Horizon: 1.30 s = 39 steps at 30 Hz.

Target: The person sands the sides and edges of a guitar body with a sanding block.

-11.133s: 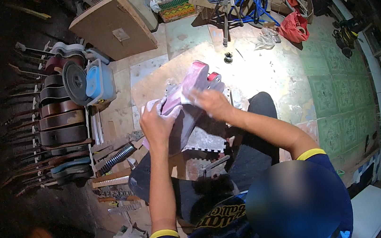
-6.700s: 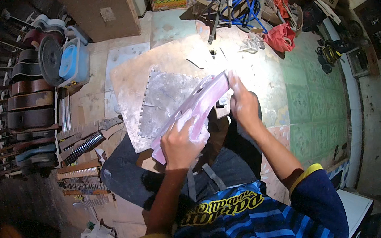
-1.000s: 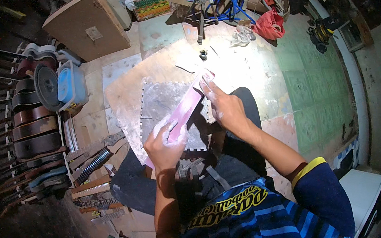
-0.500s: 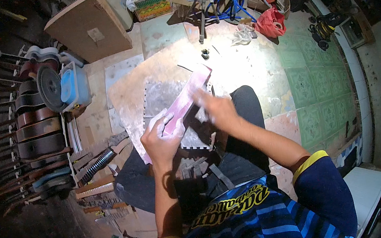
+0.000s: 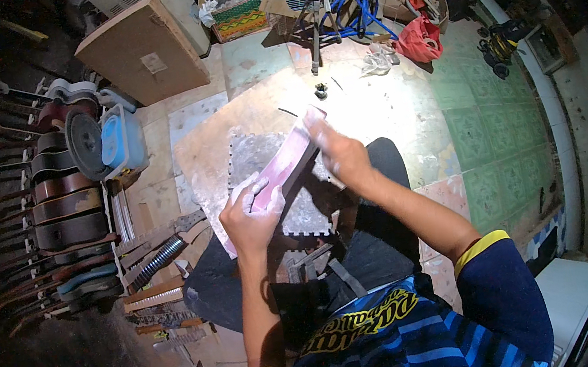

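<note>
A long pink block-like piece point(image 5: 282, 161), dusted with pale powder, slants up and away to the right over my lap. My left hand point(image 5: 251, 205) grips its near end, thumb on one side and whitened fingers on the other. My right hand point(image 5: 340, 154) is curled at the far end, fingers bent over the upper face. Those fingers are slightly smeared, and whatever they hold is hidden. Beneath the piece lies a grey foam mat point(image 5: 254, 155) with toothed edges, on a dusty tan board point(image 5: 198, 147).
Guitar-shaped bodies point(image 5: 63, 186) stand in a row at the left, beside a blue tub point(image 5: 113, 141). Several tools, including a coil spring point(image 5: 157, 260), lie by my left knee. A small dark pot point(image 5: 321, 91) and a stand point(image 5: 314, 49) are ahead; a red bag point(image 5: 419, 40) sits far right.
My right hand has moved up and away along the pink piece to its far end. My left hand keeps its grip at the near end. The whole view has shifted slightly.
</note>
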{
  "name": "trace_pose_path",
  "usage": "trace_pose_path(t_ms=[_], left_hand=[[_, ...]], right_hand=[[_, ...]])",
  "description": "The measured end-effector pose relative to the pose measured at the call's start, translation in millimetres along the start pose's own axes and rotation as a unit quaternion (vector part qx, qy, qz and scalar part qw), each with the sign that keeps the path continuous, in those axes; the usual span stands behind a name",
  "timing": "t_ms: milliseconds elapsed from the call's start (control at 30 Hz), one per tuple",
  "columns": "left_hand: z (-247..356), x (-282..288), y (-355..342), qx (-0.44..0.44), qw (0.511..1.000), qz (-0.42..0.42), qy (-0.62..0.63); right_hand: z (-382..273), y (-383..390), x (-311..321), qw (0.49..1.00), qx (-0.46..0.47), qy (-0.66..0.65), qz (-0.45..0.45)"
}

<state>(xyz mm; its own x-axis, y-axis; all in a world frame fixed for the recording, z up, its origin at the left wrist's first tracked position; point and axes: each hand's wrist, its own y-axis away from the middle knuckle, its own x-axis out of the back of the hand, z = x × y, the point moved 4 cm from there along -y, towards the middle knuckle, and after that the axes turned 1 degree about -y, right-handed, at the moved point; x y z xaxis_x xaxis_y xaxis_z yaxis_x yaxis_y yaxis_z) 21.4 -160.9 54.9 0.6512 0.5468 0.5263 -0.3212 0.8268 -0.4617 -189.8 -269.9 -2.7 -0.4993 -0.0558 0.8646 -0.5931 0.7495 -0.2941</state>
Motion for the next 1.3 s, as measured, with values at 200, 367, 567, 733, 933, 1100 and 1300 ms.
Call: trace_pose_path(t_ms=[200,367,567,733,933,1100,1300], left_hand=[[1.9,2.7,0.5,-0.002,1.000,-0.009,-0.017],[1.4,-0.8,2.4,0.000,1.000,-0.011,-0.015],[2.7,2.5,6.7,0.008,1.000,-0.012,-0.017],[3.2,1.7,5.5,0.002,1.000,-0.011,-0.011],[7.3,0.9,5.8,0.019,1.000,-0.017,-0.016],[6.6,1.1,4.6,0.027,0.999,-0.042,-0.006],[10.5,1.5,2.8,0.062,0.997,-0.051,-0.005]], right_hand=[[2.6,-20.6,15.9,0.998,-0.023,0.010,0.061],[-29.0,9.1,-9.5,0.999,-0.005,0.029,-0.040],[-12.8,-15.3,7.4,0.994,-0.106,-0.004,0.005],[-5.6,-11.5,15.2,1.000,-0.021,0.007,-0.005],[-38.4,8.8,-8.9,0.993,0.015,0.007,-0.113],[-32.4,1.8,-17.6,0.998,-0.056,-0.032,0.002],[-81.1,13.5,-6.8,0.959,0.029,-0.281,-0.031]])
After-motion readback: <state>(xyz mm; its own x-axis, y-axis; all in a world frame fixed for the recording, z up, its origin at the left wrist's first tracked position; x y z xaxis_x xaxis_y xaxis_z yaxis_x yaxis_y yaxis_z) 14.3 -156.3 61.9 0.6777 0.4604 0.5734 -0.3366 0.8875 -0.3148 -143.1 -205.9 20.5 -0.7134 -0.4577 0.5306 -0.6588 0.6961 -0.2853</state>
